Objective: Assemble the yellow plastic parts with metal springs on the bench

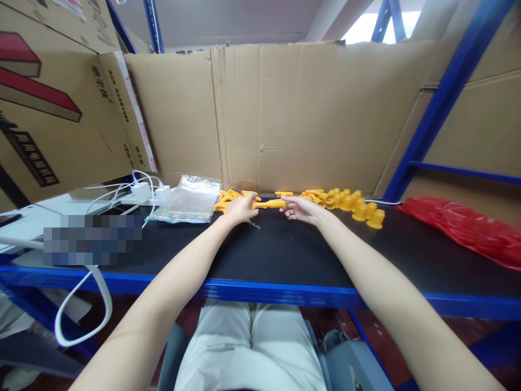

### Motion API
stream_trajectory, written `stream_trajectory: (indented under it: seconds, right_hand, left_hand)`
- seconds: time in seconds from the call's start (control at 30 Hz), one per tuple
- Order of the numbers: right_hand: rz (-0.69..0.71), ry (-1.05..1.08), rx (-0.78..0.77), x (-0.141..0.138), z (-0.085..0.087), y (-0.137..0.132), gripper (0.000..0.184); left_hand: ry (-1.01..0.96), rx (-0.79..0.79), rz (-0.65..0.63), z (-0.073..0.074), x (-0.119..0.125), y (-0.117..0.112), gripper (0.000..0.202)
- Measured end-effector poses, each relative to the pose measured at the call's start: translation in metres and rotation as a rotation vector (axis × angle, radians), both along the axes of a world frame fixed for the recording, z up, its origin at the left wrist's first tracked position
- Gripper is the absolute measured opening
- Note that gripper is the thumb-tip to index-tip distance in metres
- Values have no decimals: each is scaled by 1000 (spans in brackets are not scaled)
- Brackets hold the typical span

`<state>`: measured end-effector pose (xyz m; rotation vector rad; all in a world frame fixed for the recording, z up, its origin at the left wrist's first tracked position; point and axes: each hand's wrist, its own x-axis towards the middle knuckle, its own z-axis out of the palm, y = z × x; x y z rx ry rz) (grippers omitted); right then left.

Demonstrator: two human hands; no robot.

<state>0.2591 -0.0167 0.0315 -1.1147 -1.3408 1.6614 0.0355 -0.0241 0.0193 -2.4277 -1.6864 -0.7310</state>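
Both my arms reach forward over a black work surface (285,250). My left hand (241,208) is closed round one end of an orange-yellow plastic piece (272,203). My right hand (299,208) pinches the other end of the same piece with its fingertips. A small metal spring (255,224) lies on the black surface just under my left hand. Behind my left hand is a pile of long orange pieces (228,197). Behind and to the right of my right hand lie several yellow cap-like pieces (350,201).
A clear plastic bag (188,202) lies left of the pile, with white chargers and cables (140,193) beyond it. A red plastic bag (464,228) rests at the right. Cardboard walls (301,114) enclose the back; a blue frame edge (260,290) runs along the front.
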Motion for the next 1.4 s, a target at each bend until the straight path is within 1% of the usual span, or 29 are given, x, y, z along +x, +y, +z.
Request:
stream_trajectory:
  seconds: [0.1,0.13,0.2,0.27,0.33,0.4,0.47,0.53,0.57,0.6,0.67,0.77,0.83,0.9,0.97,1.03,1.17,1.27,1.33,1.4]
  right_hand:
    - [-16,21,10,-2,2,-1,13]
    - [-23,36,17,-2,3,-1,13]
    - [-68,81,34,3,7,0,12]
    - [-167,129,50,14,11,3,12]
    - [-295,148,78,30,15,8,15]
    - [-470,125,180,47,15,16,17]
    - [-695,55,307,61,11,24,16]
    - [-918,-73,511,70,3,30,20]
    - [-980,-163,632,73,-1,33,24]
    - [-1005,-274,742,74,-6,34,28]
    - [-988,-530,904,73,-14,34,32]
    - [-886,-903,1043,66,-24,31,32]
    - [-803,-1091,1082,60,-28,30,32]
    - [-729,-1220,1055,55,-32,30,33]
    - [-685,-1283,976,52,-35,32,35]
    - [-654,-1292,906,51,-38,34,39]
    - [-533,-1301,824,53,-41,37,53]
    - [-450,-1331,726,55,-40,37,63]
    - [-435,-1339,683,57,-37,37,68]
    - [-478,-1339,664,60,-32,35,68]
  left_hand:
    - [1,2,-2,1,0,-1,34]
    - [-8,9,-14,2,0,-1,38]
    - [-56,27,-54,3,-2,-3,52]
    - [-127,44,-86,4,-5,-3,65]
    - [-165,47,-109,3,-9,-2,67]
    - [-150,36,-145,1,-12,1,58]
    - [-122,19,-183,-1,-13,4,48]
    - [-115,16,-206,-3,-12,5,43]
    - [-117,18,-214,-3,-11,5,43]
    - [-120,21,-223,-4,-9,5,44]
    - [-123,24,-243,-3,-7,3,46]
    - [-109,9,-256,-3,-6,0,46]
    - [-97,0,-253,-3,-6,0,45]
    - [-88,-2,-255,-3,-6,1,44]
    - [-81,-4,-261,-4,-7,3,44]
    - [-75,-5,-268,-5,-8,4,43]
    - [-70,-9,-279,-6,-8,6,44]
    - [-69,-12,-285,-7,-9,7,43]
    - [-53,-19,-278,-7,-9,9,39]
    - [-13,-30,-262,-7,-9,11,33]
